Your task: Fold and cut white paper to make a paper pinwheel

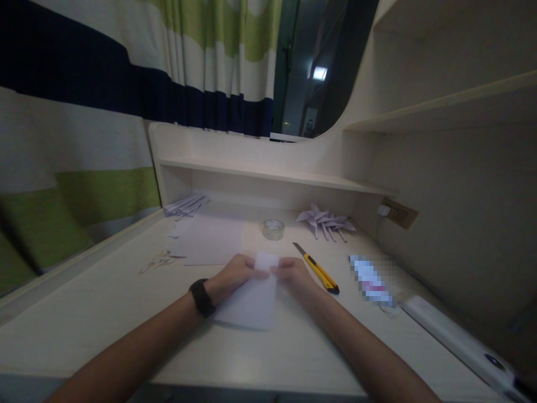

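A white sheet of paper (251, 305) lies at the middle of the desk, its far end pinched between my two hands. My left hand (237, 273), with a black band on the wrist, grips the sheet from the left, thumb on top. From the right, my right hand (296, 273) closes its fingers on the paper's far right edge. Just right of that hand lies a yellow and black utility knife (319, 271) with its blade out. Beyond the hands stands a roll of clear tape (273, 229). Fingertips under the paper are hidden.
Larger white paper (212, 238) lies behind my left hand, near scissors (161, 259) and a bundle of paper strips (187, 205). Paper pinwheels (323, 221) sit at the back right. A blurred phone (372, 280) and a long white device (457, 341) are on the right.
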### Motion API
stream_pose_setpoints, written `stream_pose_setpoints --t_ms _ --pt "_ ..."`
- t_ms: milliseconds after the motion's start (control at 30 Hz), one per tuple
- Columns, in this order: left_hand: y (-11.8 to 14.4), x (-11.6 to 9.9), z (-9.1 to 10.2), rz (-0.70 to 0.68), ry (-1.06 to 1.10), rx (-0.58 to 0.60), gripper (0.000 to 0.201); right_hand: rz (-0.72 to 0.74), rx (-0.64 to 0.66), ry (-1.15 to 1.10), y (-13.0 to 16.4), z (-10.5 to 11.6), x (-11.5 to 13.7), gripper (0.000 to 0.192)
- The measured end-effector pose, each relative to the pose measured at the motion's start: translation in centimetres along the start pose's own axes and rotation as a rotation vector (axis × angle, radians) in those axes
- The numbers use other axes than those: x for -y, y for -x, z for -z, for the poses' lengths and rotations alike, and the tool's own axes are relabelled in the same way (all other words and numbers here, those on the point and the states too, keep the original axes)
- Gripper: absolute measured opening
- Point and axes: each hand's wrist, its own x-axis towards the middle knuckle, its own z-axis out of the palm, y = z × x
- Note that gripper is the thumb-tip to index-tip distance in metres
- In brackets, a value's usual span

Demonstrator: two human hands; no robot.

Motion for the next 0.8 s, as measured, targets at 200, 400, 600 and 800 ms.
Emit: stream_pose_setpoints --t_ms 200,400,600,800 --pt "0.02 -0.05 -0.01 -0.003 -0.009 0.065 0.019 0.022 -0.047 -0.013 -0.26 0.24 -0.19 0.033" --pt "0.06 0.20 0.22 0.036 0.023 0.097 0.020 0.048 -0.155 0.006 -0.40 0.34 -0.32 0.031" --pt "0.15 0.29 0.25 0.042 0.059 0.130 0.021 0.060 -0.113 -0.049 -0.58 0.48 -0.37 0.033" --pt "0.19 0.05 0.14 0.068 0.057 0.101 0.020 0.101 -0.202 0.020 -0.45 0.24 -0.31 0.033"
